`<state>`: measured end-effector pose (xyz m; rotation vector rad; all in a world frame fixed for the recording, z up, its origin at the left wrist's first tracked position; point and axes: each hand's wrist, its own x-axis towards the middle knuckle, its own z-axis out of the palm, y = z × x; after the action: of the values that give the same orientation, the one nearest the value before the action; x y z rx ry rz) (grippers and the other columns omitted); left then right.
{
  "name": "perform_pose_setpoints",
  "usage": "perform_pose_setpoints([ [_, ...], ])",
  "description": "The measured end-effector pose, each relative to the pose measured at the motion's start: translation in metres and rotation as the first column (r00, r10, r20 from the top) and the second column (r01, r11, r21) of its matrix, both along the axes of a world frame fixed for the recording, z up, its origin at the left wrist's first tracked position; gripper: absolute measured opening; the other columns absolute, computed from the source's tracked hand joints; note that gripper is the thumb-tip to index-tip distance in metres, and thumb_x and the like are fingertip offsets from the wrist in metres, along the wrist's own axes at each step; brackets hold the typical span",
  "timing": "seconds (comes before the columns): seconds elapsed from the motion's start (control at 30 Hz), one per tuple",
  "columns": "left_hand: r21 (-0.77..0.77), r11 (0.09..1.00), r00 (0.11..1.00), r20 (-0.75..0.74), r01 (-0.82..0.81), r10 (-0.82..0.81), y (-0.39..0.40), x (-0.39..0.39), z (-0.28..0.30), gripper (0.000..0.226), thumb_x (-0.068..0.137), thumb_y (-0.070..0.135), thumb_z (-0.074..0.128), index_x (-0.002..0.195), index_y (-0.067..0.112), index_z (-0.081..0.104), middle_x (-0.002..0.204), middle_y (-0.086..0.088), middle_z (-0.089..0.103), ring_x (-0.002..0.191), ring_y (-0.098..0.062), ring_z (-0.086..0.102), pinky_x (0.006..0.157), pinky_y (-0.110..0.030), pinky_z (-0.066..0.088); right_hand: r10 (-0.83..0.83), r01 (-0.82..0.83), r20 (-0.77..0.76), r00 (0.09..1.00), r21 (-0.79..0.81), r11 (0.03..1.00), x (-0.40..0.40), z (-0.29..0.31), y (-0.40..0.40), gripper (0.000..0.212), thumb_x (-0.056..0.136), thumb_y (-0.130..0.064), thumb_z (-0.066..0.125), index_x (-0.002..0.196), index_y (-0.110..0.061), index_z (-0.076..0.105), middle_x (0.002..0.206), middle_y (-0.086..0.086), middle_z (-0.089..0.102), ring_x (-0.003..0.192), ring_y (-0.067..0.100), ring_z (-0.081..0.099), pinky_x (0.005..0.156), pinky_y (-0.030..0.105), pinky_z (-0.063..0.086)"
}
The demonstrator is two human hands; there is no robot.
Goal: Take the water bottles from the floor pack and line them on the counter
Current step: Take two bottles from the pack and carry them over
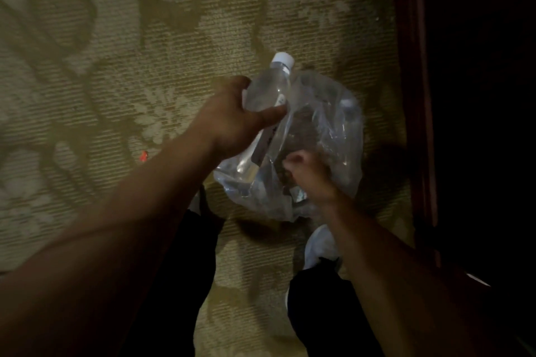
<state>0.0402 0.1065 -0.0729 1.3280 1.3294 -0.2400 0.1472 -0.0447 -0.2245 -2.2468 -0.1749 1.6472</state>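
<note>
A clear water bottle (268,90) with a white cap sticks up and out of a crumpled clear plastic pack (327,136) lying on the patterned carpet. My left hand (232,119) is wrapped around the bottle's body, thumb across its front. My right hand (307,174) is pinched on the plastic wrap at the pack's lower edge. Another bottle (346,107) shows faintly inside the wrap on the right; how many more lie inside I cannot tell.
A dark wooden furniture edge (412,95) runs down the right side, with darkness beyond it. My white shoes (320,246) and dark trouser legs stand just below the pack. A small red speck (143,156) lies on the carpet (116,52) at left.
</note>
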Motion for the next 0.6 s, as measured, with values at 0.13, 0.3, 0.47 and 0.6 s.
perform_pose_setpoints([
  [0.13, 0.166, 0.952, 0.961, -0.151, 0.257, -0.233, 0.007, -0.009, 0.003, 0.071, 0.084, 0.056, 0.070, 0.144, 0.028, 0.043, 0.131, 0.000, 0.061, 0.115, -0.022, 0.060, 0.086, -0.032, 0.044, 0.349, -0.355, -0.082, 0.934, -0.074, 0.932, -0.020, -0.014, 0.007, 0.033, 0.091, -0.042, 0.064, 0.091, -0.009, 0.064, 0.084, 0.005, 0.063, 0.081, 0.020, 0.059, 0.077, 0.032, 0.046],
  [0.3, 0.154, 0.952, 0.956, -0.172, 0.264, -0.237, 0.004, -0.019, -0.001, 0.074, 0.084, 0.058, 0.068, 0.145, 0.027, 0.040, 0.133, -0.003, 0.059, 0.100, -0.019, 0.055, 0.078, -0.031, 0.038, 0.510, -0.537, -0.170, 0.843, -0.208, 0.818, -0.036, -0.028, 0.008, 0.038, 0.097, -0.027, 0.057, 0.125, -0.001, 0.061, 0.122, 0.018, 0.062, 0.115, 0.033, 0.058, 0.083, 0.031, 0.041],
  [0.47, 0.135, 0.960, 0.963, -0.149, 0.245, -0.225, 0.002, -0.022, -0.005, 0.072, 0.085, 0.058, 0.068, 0.144, 0.028, 0.041, 0.135, -0.001, 0.059, 0.115, -0.022, 0.059, 0.081, -0.029, 0.039, 0.576, -0.546, 0.029, 0.817, -0.281, 0.789, -0.059, -0.039, 0.004, 0.043, 0.099, -0.042, 0.048, 0.120, -0.009, 0.064, 0.127, 0.013, 0.064, 0.118, 0.035, 0.059, 0.100, 0.043, 0.046],
  [0.6, 0.108, 0.983, 0.984, -0.116, 0.148, -0.136, 0.000, -0.021, -0.004, 0.070, 0.089, 0.057, 0.063, 0.146, 0.026, 0.040, 0.136, -0.002, 0.058, 0.114, -0.022, 0.058, 0.083, -0.031, 0.040, 0.472, -0.445, 0.075, 0.879, -0.230, 0.866, -0.048, -0.020, 0.009, 0.046, 0.096, -0.038, 0.056, 0.123, 0.000, 0.059, 0.122, 0.016, 0.061, 0.116, 0.035, 0.058, 0.094, 0.038, 0.045],
])
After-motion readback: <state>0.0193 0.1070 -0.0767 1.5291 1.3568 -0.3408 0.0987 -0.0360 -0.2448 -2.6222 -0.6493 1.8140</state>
